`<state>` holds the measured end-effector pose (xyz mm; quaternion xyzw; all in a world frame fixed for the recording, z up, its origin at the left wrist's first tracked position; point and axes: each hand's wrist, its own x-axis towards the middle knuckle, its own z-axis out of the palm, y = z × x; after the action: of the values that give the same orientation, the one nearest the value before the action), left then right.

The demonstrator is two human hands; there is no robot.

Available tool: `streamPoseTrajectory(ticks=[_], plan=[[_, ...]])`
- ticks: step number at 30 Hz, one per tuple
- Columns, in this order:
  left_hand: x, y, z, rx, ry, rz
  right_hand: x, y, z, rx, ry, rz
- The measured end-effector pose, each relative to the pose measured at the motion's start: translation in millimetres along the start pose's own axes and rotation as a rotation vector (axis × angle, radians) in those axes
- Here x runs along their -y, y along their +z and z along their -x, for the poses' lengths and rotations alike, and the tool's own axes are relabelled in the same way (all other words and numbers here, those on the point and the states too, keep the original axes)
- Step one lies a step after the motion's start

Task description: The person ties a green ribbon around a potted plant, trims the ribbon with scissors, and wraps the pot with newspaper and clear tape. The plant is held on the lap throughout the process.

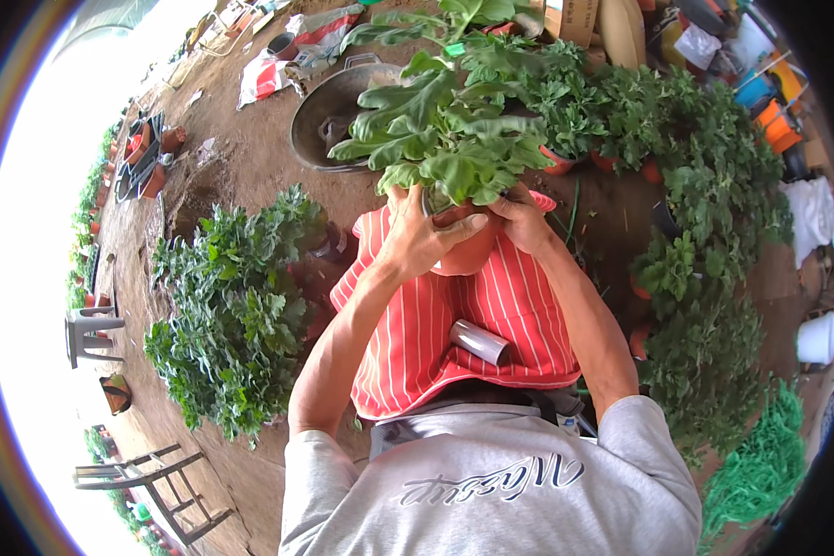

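A terracotta-coloured pot (467, 243) holding a leafy green plant (445, 132) rests at the knees, on a red striped cloth (410, 333) over the lap. My left hand (417, 233) grips the pot's rim on the picture's left, its thumb across the front. On the right side my right hand (521, 219) holds the same rim, its fingertips partly hidden under the leaves. A short grey cylinder (481, 342), perhaps a rolled sleeve or tube, lies on the cloth between the thighs.
Potted plants crowd the left (236, 313) and the right (709, 278). Beyond the knees stands a wide dark basin (320, 118). A grey stool (87, 333) and a metal-framed chair (174, 486) are at far left. Green plastic strands (757, 459) lie lower right.
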<state>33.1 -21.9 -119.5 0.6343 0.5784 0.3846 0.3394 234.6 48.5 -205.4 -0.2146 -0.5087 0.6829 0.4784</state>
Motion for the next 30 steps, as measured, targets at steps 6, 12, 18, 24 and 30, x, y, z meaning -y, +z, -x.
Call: streamPoseTrajectory(ticks=[6,12,18,24,30], plan=[[-11,-18,-2,0.194,0.024,0.099,-6,-8,2,0.028,0.04,-0.068],[33,-34,-11,0.316,0.092,0.202,-2,-13,4,0.024,0.064,-0.028],[54,-35,-29,0.433,0.117,0.445,12,-6,13,-0.031,0.091,-0.007],[29,-19,-21,0.192,0.034,0.347,43,13,13,-0.072,0.156,0.364],[32,-27,-15,0.31,0.038,0.374,13,-5,22,-0.026,0.041,0.252]])
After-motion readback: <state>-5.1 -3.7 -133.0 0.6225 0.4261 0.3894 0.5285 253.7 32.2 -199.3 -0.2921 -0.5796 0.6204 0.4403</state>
